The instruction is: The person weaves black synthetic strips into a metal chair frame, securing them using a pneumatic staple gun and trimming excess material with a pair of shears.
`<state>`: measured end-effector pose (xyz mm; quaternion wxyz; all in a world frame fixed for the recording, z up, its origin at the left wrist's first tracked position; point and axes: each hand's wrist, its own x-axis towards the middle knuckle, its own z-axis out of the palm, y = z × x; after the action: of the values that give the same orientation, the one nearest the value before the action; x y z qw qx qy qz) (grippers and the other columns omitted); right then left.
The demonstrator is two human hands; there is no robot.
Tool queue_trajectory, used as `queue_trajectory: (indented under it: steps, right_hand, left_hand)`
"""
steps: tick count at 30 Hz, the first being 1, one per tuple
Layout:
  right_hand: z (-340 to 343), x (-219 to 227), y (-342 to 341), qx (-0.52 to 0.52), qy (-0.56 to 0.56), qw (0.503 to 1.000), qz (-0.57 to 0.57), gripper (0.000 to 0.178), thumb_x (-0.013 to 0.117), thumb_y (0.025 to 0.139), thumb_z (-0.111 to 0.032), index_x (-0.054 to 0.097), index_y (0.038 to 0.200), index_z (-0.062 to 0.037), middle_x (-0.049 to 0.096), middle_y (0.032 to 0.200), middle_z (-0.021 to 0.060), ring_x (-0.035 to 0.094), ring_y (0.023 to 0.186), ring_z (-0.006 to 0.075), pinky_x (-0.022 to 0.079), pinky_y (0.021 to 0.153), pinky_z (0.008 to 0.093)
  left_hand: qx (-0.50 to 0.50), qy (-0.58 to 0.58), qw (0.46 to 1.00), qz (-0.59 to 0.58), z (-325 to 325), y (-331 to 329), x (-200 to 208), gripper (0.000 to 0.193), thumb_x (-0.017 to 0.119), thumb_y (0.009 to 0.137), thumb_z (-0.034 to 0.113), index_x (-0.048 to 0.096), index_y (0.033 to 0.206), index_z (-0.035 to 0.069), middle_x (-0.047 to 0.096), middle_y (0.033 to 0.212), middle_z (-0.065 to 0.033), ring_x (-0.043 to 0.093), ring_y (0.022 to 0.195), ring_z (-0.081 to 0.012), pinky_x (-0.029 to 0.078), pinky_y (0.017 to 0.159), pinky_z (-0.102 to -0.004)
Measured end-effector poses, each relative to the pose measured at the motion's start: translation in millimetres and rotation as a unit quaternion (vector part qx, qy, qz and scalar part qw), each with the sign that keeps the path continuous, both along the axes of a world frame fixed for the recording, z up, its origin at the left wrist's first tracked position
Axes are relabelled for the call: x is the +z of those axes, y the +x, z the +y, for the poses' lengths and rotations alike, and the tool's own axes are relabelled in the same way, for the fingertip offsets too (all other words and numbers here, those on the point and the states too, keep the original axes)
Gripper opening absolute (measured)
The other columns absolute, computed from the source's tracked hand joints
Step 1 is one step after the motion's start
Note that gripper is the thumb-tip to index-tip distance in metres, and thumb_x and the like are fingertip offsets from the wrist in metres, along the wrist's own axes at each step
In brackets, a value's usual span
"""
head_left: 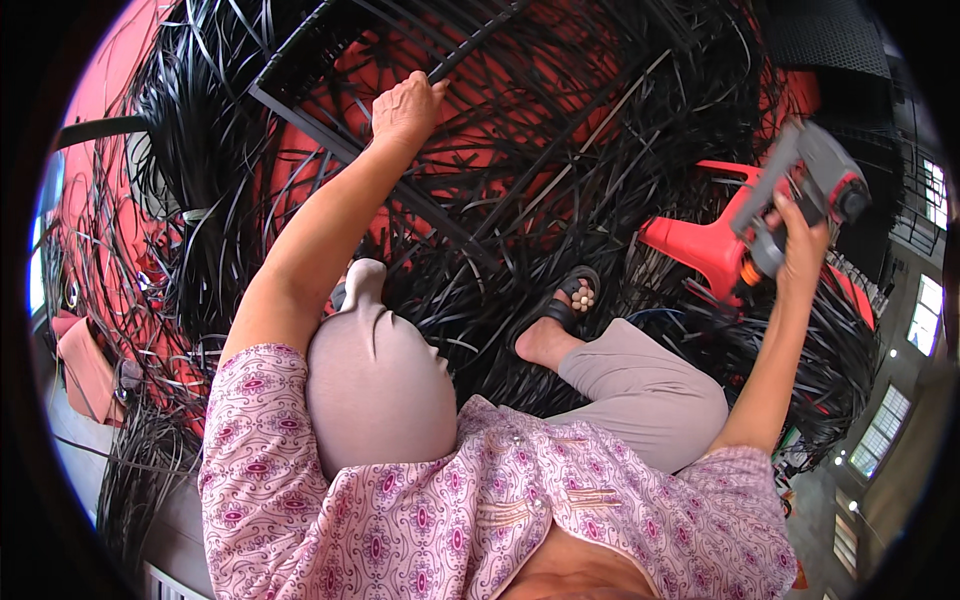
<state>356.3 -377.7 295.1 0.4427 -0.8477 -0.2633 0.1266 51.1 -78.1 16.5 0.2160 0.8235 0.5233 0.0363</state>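
My left hand [407, 110] is closed around a bar of a dark metal frame [350, 150], out in front of me. My right hand [803, 245] is wrapped round the handle of a grey and red staple gun [815, 165], raised off to the right. A black and orange part of the tool shows below my fingers. Behind and below it is a red plastic stool [705, 250], and I cannot tell whether the tool touches it. Long flat black strips [560, 190] lie tangled under and around the frame.
A thick bundle of black strips [190, 110] hangs at the left, tied with a pale band. Red sheeting [340, 60] lies beneath the strips. My sandalled foot [560, 320] rests among them. A pinkish cloth [88, 370] is at far left.
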Motion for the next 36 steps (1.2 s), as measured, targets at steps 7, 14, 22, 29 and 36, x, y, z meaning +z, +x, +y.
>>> queue_trajectory:
  steps: [7, 14, 22, 29, 36]
  right_hand:
    - [125, -103, -111, 0.204, -0.039, 0.963, 0.174, 0.026, 0.077, 0.074, -0.02, 0.065, 0.089, -0.0032, 0.064, 0.074, 0.0008, 0.059, 0.058, 0.0083, 0.049, 0.056, 0.0245]
    - [164, -163, -168, 0.279, -0.077, 0.923, 0.255, 0.017, 0.073, 0.077, -0.016, 0.062, 0.071, -0.0038, 0.06, 0.062, 0.0001, 0.057, 0.057, 0.0075, 0.045, 0.056, 0.0242]
    - [176, -175, -168, 0.287, -0.1, 0.927, 0.222, 0.016, 0.073, 0.076, -0.014, 0.063, 0.075, -0.0014, 0.061, 0.065, 0.0005, 0.057, 0.055, 0.0077, 0.046, 0.055, 0.0247]
    - [175, -181, -166, 0.298, -0.123, 0.92, 0.221, 0.017, 0.072, 0.076, -0.013, 0.063, 0.083, 0.0001, 0.062, 0.068, 0.002, 0.058, 0.057, 0.0091, 0.048, 0.056, 0.0255]
    - [174, -184, -167, 0.296, -0.129, 0.919, 0.225, 0.018, 0.072, 0.076, -0.012, 0.063, 0.086, 0.0004, 0.063, 0.07, 0.0028, 0.06, 0.059, 0.0094, 0.049, 0.057, 0.026]
  left_hand:
    - [0.005, -0.023, 0.999, -0.027, 2, -2, 5, 0.049, 0.054, 0.092, 0.052, 0.063, 0.092, 0.003, 0.07, 0.084, -0.018, 0.069, 0.083, -0.0347, 0.054, 0.072, -0.0452]
    - [0.008, -0.036, 0.999, -0.04, 5, -5, -4, 0.046, 0.055, 0.092, 0.047, 0.065, 0.092, 0.002, 0.07, 0.089, -0.0193, 0.068, 0.087, -0.0357, 0.053, 0.076, -0.0454]
    - [-0.004, -0.058, 0.994, -0.089, 5, -10, -7, 0.039, 0.057, 0.092, 0.04, 0.061, 0.092, 0.002, 0.069, 0.086, -0.0209, 0.067, 0.085, -0.038, 0.052, 0.074, -0.0478]
    - [0.004, -0.064, 0.994, -0.093, 6, -9, -6, 0.034, 0.058, 0.092, 0.036, 0.062, 0.092, 0.002, 0.069, 0.086, -0.0212, 0.067, 0.085, -0.0375, 0.053, 0.076, -0.0469]
    - [0.001, -0.062, 0.993, -0.096, 5, -10, -5, 0.032, 0.057, 0.092, 0.033, 0.062, 0.092, 0.002, 0.069, 0.086, -0.0211, 0.067, 0.085, -0.0373, 0.053, 0.075, -0.0465]
